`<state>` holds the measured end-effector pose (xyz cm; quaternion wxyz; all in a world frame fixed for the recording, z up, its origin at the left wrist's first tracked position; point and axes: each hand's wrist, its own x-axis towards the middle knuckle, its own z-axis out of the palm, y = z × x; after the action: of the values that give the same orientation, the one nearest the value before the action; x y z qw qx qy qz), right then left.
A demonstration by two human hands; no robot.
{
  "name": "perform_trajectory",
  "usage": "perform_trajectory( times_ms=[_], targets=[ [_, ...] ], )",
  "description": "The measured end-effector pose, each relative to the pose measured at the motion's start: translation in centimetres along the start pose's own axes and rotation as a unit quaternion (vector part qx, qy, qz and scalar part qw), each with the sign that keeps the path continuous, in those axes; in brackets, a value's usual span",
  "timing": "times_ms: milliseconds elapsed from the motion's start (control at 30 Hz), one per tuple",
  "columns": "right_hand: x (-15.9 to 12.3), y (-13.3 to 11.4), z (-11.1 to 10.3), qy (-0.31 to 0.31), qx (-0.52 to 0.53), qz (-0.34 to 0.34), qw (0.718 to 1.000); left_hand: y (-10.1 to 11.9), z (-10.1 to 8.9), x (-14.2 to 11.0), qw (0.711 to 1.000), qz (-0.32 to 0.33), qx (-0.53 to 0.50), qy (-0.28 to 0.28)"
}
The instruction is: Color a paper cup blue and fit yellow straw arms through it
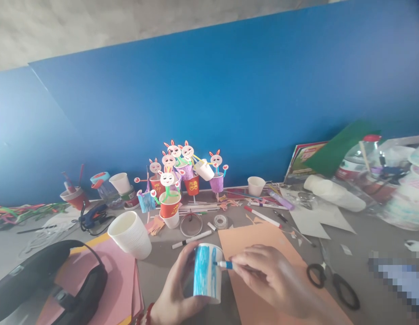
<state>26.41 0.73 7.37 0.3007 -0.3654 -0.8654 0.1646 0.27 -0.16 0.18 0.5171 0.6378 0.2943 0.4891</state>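
In my left hand (177,286) is a white paper cup (206,273), gripped by its ends and lying sideways, with its wall partly streaked in blue. My right hand (266,275) pinches a blue marker (224,265), its tip against the cup's wall beside a white strip between the blue areas. A capless-looking white pen (192,239) lies just beyond the cup. Under my right hand spreads a sheet of orange paper (243,243).
Paper-cup rabbit figures (170,203) stand along the back. A stack of white cups (130,234) leans at left, near pink paper (117,289) and a black headset (77,289). Scissors (344,291) lie at right. Tape (220,221) and a red marker (263,216) are beyond the cup.
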Motion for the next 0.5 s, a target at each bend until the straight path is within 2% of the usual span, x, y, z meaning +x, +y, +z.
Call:
perform_trajectory(
  times_ms=[200, 400, 500],
  targets=[
    [0.0, -0.6, -0.1, -0.035, 0.034, -0.049, 0.998, 0.7, 0.5, 0.4, 0.998, -0.009, -0.052, -0.037],
    [0.0, -0.4, 0.0, -0.036, 0.029, -0.009, 0.999, 1.2, 0.7, 0.6, 0.998, -0.002, -0.058, -0.023],
    [0.0, -0.3, 0.1, -0.034, 0.038, -0.037, 0.998, 1.1, 0.7, 0.6, 0.997, -0.006, -0.072, -0.036]
  ],
)
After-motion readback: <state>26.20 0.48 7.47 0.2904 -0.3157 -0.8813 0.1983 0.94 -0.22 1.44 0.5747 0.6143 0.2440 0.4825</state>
